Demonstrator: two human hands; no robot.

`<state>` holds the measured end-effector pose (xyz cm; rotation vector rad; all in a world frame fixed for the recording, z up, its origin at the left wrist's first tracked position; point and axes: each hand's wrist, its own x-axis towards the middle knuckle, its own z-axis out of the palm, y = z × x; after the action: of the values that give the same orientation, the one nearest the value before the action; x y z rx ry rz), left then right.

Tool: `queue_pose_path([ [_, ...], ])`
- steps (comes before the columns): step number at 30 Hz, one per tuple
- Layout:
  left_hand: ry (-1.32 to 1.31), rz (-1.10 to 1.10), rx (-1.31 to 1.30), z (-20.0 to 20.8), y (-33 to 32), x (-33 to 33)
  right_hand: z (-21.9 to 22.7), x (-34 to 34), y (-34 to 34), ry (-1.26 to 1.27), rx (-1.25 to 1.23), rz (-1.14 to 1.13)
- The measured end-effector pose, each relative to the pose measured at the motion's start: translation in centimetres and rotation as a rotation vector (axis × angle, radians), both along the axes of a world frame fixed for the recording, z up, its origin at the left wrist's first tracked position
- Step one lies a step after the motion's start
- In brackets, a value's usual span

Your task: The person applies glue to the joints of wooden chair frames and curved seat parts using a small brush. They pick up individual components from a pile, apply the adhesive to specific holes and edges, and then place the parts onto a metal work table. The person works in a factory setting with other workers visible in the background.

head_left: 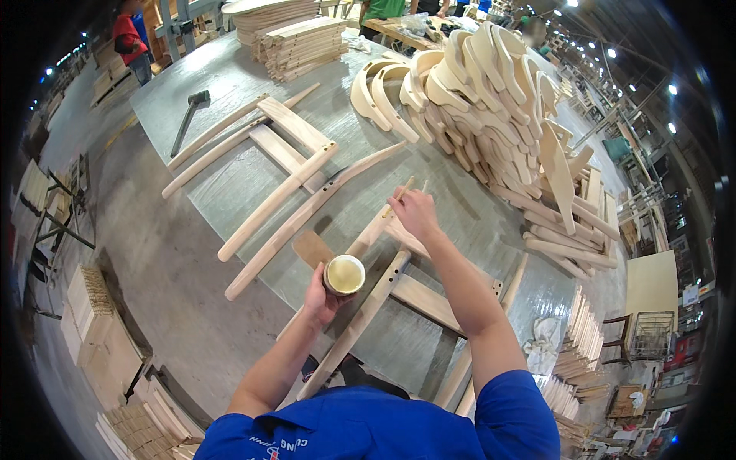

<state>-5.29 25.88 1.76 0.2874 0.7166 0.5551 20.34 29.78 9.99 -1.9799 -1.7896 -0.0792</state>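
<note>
Head view: Glue cup at seven o'clock, thin stick at one

Clock positions run from the picture's middle. Nearest, at seven, the person's left hand (pixel 320 299) curls around a small round cup (pixel 344 294) of pale yellow paste (pixel 345 274), probably glue. It should be light and stiff-walled but easily spilled; the wall below the rim is the best hold. At five, between the forearms, lies a wooden chair frame (pixel 426 301), likely rigid and moderately heavy, best lifted by its bare posts. At two, the right hand (pixel 415 212) pinches a slim stick (pixel 409 184) near the frame's end; it looks light and could snap, so fingertips suit its dry portion. Farther off, a second chair frame (pixel 280 201) and a mallet (pixel 192 119) lie at ten, and curved wooden parts (pixel 483 100) are heaped at one.
</note>
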Motion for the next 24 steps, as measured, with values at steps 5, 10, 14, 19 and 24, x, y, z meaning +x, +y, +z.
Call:
queue_pose_path([
  [5,-0.002,-0.005,-0.003,-0.2,0.1,0.0,1.3,0.7,0.1,0.14,-0.147,-0.066],
  [10,-0.022,-0.021,0.018,-0.2,0.0,-0.2,1.2,1.4,-1.0,0.227,-0.131,0.19],
  [14,-0.024,0.007,-0.031,0.0,-0.1,-0.1,0.6,4.0,-2.8,0.644,-0.02,0.27],
  [19,-0.058,-0.038,0.032,-0.6,-0.1,-0.2,-2.5,6.0,-4.2,1.455,0.168,-0.179],
  [24,-0.012,-0.04,0.039,-0.1,-0.2,0.0,-6.4,5.7,-4.7,1.781,0.276,-0.298],
])
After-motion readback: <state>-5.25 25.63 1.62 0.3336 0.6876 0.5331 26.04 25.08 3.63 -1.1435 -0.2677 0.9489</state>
